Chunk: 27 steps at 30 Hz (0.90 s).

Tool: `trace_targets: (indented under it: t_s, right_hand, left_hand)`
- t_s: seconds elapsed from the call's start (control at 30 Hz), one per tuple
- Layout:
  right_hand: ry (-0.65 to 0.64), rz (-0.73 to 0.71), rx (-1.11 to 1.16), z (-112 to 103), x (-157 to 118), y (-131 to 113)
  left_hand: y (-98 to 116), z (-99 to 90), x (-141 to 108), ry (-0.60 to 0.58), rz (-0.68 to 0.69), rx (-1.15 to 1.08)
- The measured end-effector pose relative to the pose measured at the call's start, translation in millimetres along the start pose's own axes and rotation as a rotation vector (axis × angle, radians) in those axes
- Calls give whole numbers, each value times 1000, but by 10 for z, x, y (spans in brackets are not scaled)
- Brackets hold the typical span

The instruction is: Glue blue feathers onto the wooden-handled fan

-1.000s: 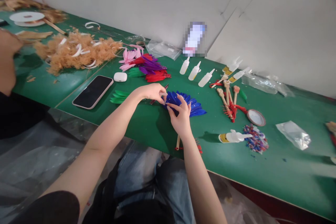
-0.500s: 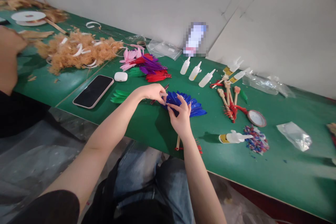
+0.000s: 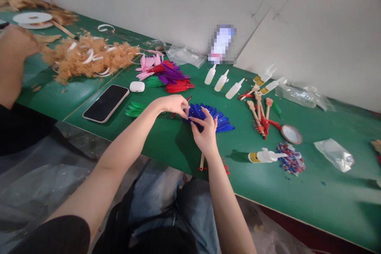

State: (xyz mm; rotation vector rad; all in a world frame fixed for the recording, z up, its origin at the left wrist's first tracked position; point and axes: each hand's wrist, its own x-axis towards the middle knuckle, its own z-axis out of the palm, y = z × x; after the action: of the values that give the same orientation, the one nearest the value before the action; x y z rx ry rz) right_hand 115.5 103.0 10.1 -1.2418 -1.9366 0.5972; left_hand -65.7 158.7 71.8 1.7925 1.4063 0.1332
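Observation:
A fan of blue feathers (image 3: 224, 122) with small pale dots lies spread on the green table. At its narrow left end my left hand (image 3: 177, 105) is closed, fingertips pinched on the feather bases. A thin dark red stick-like piece (image 3: 189, 98) shows by those fingers; whether it is held I cannot tell. My right hand (image 3: 206, 130) reaches over the fan from the front, thumb and index finger pinching the same end, other fingers resting over the feathers. Green feathers (image 3: 135, 109) lie left of my left wrist. Under my right forearm a wooden stick with red cord (image 3: 202, 162) is partly hidden.
Behind are pink, red and purple feathers (image 3: 171, 73) and several glue bottles (image 3: 220, 81). A phone (image 3: 106, 104) and white case (image 3: 137, 86) lie left. To the right are bone-topped sticks (image 3: 259, 113), a lying glue bottle (image 3: 262, 156) and coloured chips (image 3: 291, 160). Another person's hand (image 3: 24, 41) is far left.
My hands and the blue feathers look almost unchanged. At the far left, the other person's hand has moved a little to the right.

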Motion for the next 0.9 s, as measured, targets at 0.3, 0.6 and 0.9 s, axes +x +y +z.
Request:
trace_targets:
  t_s: [0.3, 0.6, 0.9]
  right_hand:
    - [-15, 7, 22, 1, 5, 16]
    - [14, 19, 44, 0, 13, 8]
    - [50, 34, 107, -2, 26, 37]
  left_hand:
    - [13, -3, -7, -20, -2, -19]
    - [-27, -27, -17, 0, 23, -5]
    - [-85, -79, -60, 136, 94, -46]
